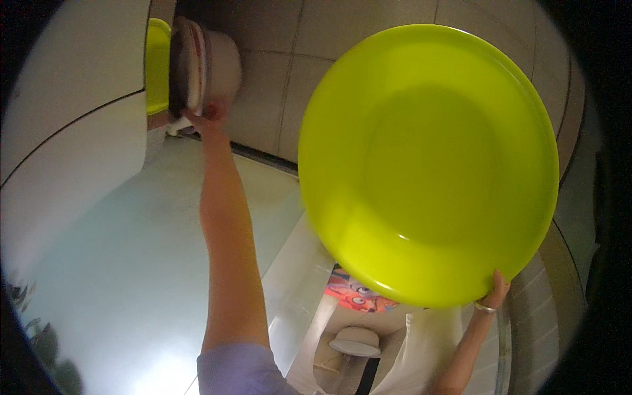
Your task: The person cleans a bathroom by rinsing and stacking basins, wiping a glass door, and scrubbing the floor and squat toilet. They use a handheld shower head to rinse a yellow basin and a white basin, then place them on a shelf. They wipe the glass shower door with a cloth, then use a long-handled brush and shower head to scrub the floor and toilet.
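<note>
A big yellow-green plastic basin (pixel 429 163) fills the right half of the view, its hollow side facing me. My right hand (pixel 495 292), with a silver bracelet at the wrist, grips its lower right rim. At the upper left, my left hand (pixel 210 116) holds the lower edge of several nested pale basins (pixel 222 64), tilted on their side beside a glossy white panel. This end is dim and blurred, so the fingers are hard to make out. The two lots of basins are apart.
Tiled floor (pixel 266 94) lies behind the basins. A pale, glossy surface (pixel 123 237) spreads along the left under my left arm. Below are a white basin (pixel 356 340), white fabric (pixel 429 335) and a colourful cartoon print (pixel 360 296). Dark leaves (pixel 47 345) show at the lower left.
</note>
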Tool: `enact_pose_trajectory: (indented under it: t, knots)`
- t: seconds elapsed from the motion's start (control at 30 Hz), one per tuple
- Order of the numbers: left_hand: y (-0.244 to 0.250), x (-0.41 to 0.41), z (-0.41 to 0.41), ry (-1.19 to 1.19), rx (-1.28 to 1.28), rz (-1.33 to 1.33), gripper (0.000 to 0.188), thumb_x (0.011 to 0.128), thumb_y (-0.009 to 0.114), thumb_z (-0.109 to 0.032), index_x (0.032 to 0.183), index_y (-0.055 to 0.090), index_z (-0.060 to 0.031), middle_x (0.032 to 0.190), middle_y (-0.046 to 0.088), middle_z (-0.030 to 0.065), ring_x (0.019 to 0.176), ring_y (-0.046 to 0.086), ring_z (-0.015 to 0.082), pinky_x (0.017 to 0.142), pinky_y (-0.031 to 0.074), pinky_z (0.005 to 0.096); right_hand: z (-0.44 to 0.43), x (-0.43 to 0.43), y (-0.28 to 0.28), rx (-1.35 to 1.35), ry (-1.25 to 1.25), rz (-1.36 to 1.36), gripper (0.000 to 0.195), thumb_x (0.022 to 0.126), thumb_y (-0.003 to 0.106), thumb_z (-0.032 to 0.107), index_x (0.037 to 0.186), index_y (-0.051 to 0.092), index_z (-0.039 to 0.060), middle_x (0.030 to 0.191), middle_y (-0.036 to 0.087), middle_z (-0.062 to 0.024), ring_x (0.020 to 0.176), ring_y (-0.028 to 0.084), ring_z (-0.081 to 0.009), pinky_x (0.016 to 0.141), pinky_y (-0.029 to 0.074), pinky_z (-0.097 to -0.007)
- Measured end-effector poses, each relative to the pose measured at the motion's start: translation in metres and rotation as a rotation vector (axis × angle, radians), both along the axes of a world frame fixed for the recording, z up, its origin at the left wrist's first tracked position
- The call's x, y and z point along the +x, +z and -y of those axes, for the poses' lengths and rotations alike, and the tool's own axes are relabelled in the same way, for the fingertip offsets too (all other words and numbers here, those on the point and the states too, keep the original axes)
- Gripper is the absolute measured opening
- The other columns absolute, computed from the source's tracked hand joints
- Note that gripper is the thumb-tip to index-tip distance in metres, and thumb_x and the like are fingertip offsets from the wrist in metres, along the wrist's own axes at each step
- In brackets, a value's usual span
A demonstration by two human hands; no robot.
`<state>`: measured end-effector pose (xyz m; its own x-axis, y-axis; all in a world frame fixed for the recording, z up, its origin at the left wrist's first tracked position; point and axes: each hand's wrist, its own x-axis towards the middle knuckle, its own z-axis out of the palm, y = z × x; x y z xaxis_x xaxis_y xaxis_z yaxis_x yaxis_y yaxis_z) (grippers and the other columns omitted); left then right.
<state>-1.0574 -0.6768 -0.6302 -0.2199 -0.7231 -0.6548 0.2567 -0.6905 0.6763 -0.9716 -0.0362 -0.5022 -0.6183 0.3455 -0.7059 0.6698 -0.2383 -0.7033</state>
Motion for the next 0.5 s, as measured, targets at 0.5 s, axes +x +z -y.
enact_pose_trajectory:
  t: [0.5]
  knots:
    - [0.095, -0.013, -0.158, -0.454, 0.29, -0.123, 0.03, 0.075, 0.044, -0.034, 0.083, 0.046, -0.0053, 0.053, 0.047, 0.0033, 0.048, 0.047, 0.0156, 0.083, 0.028, 0.0498, -0.027, 0.034, -0.06, 0.081, 0.001, 0.245, 0.036, 0.066, 0.055, 0.01, 0.098, 0.043, -0.0005, 0.09, 0.049, -0.0098, 0.081, 0.049, -0.0181, 0.066, 0.039, -0.0283]
